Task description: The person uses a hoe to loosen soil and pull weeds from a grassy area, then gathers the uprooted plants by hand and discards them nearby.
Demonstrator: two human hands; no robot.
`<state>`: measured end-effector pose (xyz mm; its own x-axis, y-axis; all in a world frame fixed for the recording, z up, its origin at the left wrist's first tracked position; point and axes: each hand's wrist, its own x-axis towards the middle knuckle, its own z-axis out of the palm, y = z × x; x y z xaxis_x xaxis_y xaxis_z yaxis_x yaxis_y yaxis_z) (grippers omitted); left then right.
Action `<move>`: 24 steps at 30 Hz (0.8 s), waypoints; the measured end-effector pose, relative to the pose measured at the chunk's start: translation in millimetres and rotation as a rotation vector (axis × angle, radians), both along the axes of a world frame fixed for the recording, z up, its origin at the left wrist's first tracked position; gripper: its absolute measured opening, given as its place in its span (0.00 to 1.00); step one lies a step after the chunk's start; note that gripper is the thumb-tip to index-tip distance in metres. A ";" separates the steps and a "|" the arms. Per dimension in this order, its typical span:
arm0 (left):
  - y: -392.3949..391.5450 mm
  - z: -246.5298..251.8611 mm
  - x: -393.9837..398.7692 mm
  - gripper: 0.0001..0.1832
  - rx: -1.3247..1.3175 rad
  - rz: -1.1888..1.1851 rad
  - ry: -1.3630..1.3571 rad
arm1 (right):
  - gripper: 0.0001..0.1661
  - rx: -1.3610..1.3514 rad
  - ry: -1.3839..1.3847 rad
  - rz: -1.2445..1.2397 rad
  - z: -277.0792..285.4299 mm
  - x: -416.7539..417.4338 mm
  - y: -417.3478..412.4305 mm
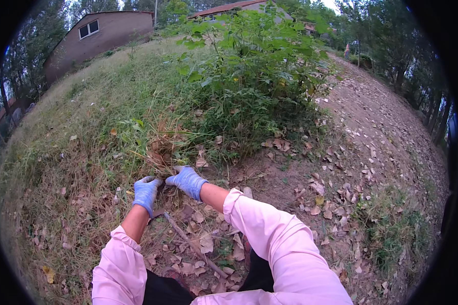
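Both of my hands wear bluish knit work gloves and meet at the lower end of a clump of dry brown grass. My left hand grips the clump's base from the left, its fingertips partly hidden in the stalks. From the right, my right hand closes on the same base, thumb and fingers close to the left hand's. Some green blades mix with the straw above them. Below, between my legs, a wooden-handled tool lies on fallen leaves; its dark head is near my left wrist and partly covered, so its kind is unclear.
A tall leafy green shrub stands just beyond my hands. Long grass covers the slope to the left. A leaf-strewn dirt path runs along the right, edged by trees. Farther off stands a brown-walled building.
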<state>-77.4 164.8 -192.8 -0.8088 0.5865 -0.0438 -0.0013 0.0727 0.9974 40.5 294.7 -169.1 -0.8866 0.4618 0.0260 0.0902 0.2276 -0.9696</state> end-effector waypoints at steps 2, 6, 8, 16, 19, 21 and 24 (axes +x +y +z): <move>0.2 6.9 7.2 0.10 0.048 -0.091 -0.194 | 0.31 0.273 -0.039 0.014 -3.0 2.1 16.1; 0.2 10.5 18.5 0.13 0.027 -0.247 -0.517 | 0.27 0.622 -0.204 0.002 2.5 10.9 36.2; 1.1 18.9 29.6 0.12 -0.018 -0.249 -0.537 | 0.24 0.549 -0.181 0.016 3.2 14.3 41.6; 3.4 28.3 8.8 0.26 -0.422 -0.119 0.593 | 0.24 0.532 -0.023 0.142 -6.4 10.1 40.2; 0.9 32.7 14.8 0.11 0.020 -0.320 -0.113 | 0.24 0.384 -0.073 0.179 6.2 18.8 43.8; -4.9 42.2 22.7 0.11 0.157 -0.390 -0.307 | 0.22 0.284 0.002 0.186 11.0 19.9 44.6; -9.1 61.0 34.7 0.13 0.197 -0.457 -0.449 | 0.21 0.293 0.053 0.139 18.8 25.0 48.3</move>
<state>-42.6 155.7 -131.8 -0.4054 0.8973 -0.1748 -0.4314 -0.0192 0.9019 65.6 343.1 -150.3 -0.9345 0.3024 0.1876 -0.0102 0.5044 -0.8634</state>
